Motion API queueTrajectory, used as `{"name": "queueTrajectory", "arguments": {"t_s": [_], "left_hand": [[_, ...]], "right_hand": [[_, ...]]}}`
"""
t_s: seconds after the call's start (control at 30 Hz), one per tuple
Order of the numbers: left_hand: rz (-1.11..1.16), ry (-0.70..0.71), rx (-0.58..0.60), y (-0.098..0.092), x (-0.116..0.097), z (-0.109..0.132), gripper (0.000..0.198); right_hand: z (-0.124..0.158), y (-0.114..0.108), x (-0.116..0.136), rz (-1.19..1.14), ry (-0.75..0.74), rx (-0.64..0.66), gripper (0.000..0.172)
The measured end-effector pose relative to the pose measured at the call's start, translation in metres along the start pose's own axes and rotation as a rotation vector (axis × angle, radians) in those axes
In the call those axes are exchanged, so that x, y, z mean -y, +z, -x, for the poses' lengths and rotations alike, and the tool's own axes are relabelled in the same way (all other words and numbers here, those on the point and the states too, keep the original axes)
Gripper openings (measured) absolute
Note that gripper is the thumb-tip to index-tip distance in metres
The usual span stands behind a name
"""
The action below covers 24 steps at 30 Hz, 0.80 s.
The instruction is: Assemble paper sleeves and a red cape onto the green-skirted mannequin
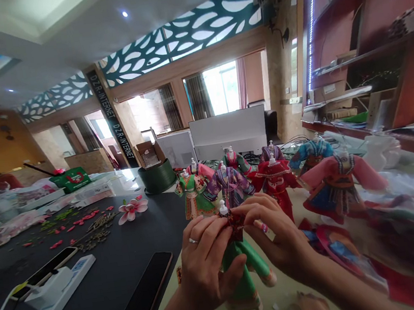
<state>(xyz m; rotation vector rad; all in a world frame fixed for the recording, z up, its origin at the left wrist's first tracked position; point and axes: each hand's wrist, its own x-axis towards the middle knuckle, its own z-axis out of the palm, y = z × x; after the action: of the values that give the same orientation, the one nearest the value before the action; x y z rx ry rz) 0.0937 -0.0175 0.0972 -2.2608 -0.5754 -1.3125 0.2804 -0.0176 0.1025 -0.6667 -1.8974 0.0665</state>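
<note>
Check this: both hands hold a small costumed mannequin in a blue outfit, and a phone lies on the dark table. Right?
Not the colour: the head view shows the outfit is green and red, not blue. The left hand and right hand do hold the small costumed mannequin, and the phone lies on the dark table.

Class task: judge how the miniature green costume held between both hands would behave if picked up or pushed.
Probably light: the left hand and right hand hold the green costume up by fingers alone. Its lower part looks stiffened, holding its shape unsupported. Standing, it might tip if pushed, being slim and tall.
</note>
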Motion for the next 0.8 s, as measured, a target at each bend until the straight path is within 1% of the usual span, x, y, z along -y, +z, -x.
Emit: {"name": "queueTrajectory", "arguments": {"t_s": [0.17,0.4,0.57,0.67,0.8], "left_hand": [[-0.013,-0.011,-0.003,-0.0001,-0.0006,-0.0028,0.025],[0.009,0.028,0.02,-0.0028,0.0009,-0.0018,0.024],[0.01,0.034,0.002,-0.0026,0.0015,0.0003,0.023],[0.008,0.037,0.005,-0.0028,0.0024,0.0005,0.023],[0.002,0.04,0.009,-0.003,0.0028,-0.0001,0.023]], "right_hand": [[-0.0028,-0.0011,0.0041,-0.006,0.031,0.001,0.016],[-0.0061,-0.0003,0.0057,0.002,0.034,-0.005,0.016],[-0.0056,-0.0002,0.0064,-0.019,0.055,-0.011,0.015],[-0.0058,0.0006,0.008,-0.02,0.106,-0.009,0.013],[-0.0093,0.0039,0.0106,-0.087,0.248,0.004,0.012]]}}
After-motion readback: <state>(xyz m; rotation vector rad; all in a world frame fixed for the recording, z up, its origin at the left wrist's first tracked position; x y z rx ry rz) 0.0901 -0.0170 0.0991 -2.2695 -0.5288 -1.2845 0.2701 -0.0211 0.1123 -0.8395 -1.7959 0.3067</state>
